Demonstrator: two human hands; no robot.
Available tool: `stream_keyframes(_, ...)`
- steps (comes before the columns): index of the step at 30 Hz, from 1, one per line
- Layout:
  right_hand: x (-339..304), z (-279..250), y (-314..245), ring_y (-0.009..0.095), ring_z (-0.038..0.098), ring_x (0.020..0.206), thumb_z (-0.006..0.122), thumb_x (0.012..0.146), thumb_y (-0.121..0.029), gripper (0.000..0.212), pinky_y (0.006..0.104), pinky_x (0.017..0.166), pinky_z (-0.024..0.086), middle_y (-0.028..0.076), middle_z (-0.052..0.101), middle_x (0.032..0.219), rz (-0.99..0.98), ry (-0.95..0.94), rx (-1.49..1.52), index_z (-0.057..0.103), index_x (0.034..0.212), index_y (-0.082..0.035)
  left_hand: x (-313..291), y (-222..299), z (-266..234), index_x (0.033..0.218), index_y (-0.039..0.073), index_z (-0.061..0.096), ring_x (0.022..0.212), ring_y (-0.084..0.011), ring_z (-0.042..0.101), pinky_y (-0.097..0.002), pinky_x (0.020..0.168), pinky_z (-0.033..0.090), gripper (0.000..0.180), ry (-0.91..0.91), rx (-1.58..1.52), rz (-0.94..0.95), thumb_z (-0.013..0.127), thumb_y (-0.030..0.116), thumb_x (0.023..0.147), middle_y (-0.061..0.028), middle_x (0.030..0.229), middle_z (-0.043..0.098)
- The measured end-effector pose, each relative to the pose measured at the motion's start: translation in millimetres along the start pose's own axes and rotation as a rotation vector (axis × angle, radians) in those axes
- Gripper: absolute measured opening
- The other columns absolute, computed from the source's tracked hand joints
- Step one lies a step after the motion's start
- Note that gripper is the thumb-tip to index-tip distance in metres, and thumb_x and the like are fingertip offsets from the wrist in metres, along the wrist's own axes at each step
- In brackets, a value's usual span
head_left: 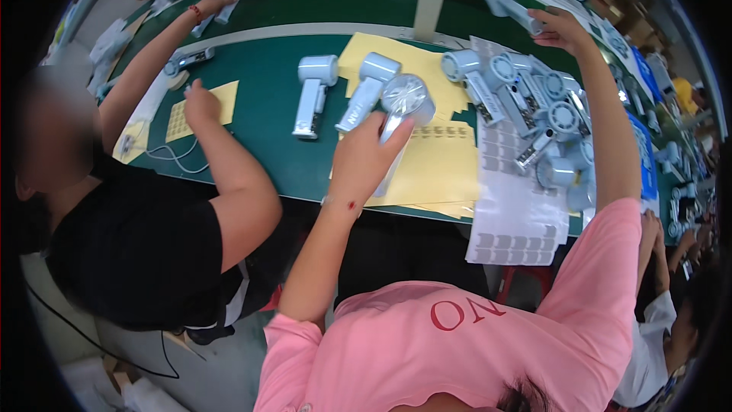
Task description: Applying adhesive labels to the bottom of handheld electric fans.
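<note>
Left hand (366,152): closed round the handle of the near fan (412,95), thumb along it, above the yellow sheets (438,172).
Right hand (560,33): arm outstretched, fingers and thumb gripping the handle end of the far fan (505,6), beyond the pile of fans (564,118); whether that fan rests on anything, I cannot tell.
Left grip: best kept firm on the handle, light on the head, whose glossy look suggests thin film that could slip or crease.
Right grip: so near the end, the fan may tip head-down; a hold closer to its middle should be steadier.
Clearance: lifting high over the pile seems wise against scuffs.
</note>
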State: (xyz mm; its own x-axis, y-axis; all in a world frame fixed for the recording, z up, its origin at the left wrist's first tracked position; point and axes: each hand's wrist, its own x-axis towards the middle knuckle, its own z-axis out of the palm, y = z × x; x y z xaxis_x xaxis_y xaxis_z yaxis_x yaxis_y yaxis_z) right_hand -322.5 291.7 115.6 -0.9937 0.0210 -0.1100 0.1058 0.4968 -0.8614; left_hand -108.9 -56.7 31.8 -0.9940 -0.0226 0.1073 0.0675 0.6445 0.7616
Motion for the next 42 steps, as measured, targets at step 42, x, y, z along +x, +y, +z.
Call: stream_keyframes(42,-235,265,-10,0.006,0.05,0.048,0.059,0.082,-0.008,0.011,0.0204,0.038,0.037,0.003,0.056,0.07,-0.108,0.103,0.248,0.056,0.085,0.003,-24,-62,11,0.101,-0.001,0.051,0.078,-0.0351,0.057,-0.0417,0.066,0.045,0.044,0.137,-0.274,0.12,0.053,0.04,0.084,-0.0204,0.084,0.059)
